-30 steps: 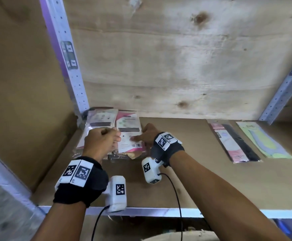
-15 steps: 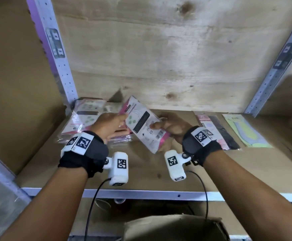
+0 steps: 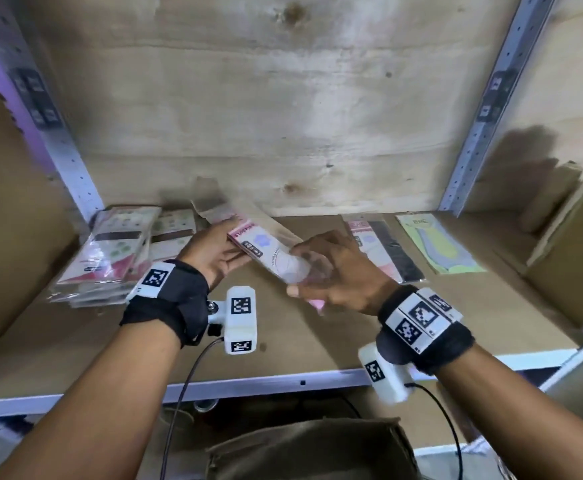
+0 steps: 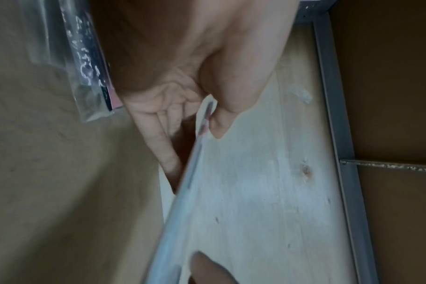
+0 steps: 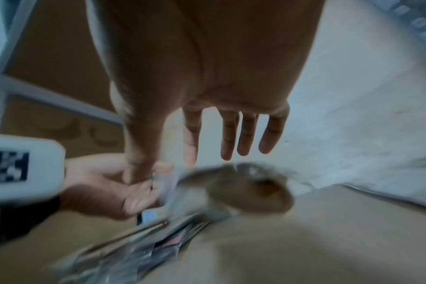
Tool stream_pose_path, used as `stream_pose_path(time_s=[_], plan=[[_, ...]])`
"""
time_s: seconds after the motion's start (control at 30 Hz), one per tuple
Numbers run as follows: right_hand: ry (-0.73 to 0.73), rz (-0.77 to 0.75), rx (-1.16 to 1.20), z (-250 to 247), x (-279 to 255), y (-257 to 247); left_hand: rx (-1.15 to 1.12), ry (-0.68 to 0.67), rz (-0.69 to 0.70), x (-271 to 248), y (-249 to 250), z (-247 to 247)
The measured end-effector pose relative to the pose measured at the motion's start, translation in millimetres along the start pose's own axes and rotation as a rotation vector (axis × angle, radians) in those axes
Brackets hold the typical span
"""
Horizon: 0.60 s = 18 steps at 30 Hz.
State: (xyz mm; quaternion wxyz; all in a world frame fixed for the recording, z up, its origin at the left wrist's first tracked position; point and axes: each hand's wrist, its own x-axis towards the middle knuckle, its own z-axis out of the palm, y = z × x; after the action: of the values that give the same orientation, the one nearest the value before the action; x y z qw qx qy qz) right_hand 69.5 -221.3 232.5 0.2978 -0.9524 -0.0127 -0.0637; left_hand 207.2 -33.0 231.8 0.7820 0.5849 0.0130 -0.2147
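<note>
A flat pink and white packet (image 3: 269,258) in clear wrap hangs slanted above the middle of the shelf board (image 3: 318,341). My left hand (image 3: 234,242) pinches its far left end, thumb on top and fingers beneath. The left wrist view shows that pinch (image 4: 207,115) on the packet's thin edge (image 4: 190,182). My right hand (image 3: 304,271) lies over the packet's near right end. In the right wrist view its fingers (image 5: 231,134) are straight and spread above the blurred packet (image 5: 231,184), with the thumb down beside the left hand (image 5: 105,192).
A stack of similar packets (image 3: 110,258) lies at the shelf's left. A pink and black packet (image 3: 383,251) and a yellow-green one (image 3: 439,244) lie at the right, beside a cardboard box (image 3: 567,244). Metal uprights (image 3: 71,161) flank the bay. A brown box (image 3: 311,452) sits below.
The packet came off the left stack and moved right to the shelf's middle, held by both hands. My right hand's fingers have since straightened over its end.
</note>
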Motion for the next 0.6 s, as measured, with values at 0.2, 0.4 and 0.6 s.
stream_pose_path(time_s=[0.2, 0.4, 0.6], plan=[[0.088, 0.305, 0.343, -24, -1, 42, 0.084, -0.046, -0.054, 13, -15, 18], [-0.034, 0.248, 0.738, -16, -5, 68, 0.097, -0.093, -0.110, 15, -26, 30], [-0.121, 0.218, 0.761, -18, -12, 74, 0.314, 0.093, 0.167, 29, -11, -4]])
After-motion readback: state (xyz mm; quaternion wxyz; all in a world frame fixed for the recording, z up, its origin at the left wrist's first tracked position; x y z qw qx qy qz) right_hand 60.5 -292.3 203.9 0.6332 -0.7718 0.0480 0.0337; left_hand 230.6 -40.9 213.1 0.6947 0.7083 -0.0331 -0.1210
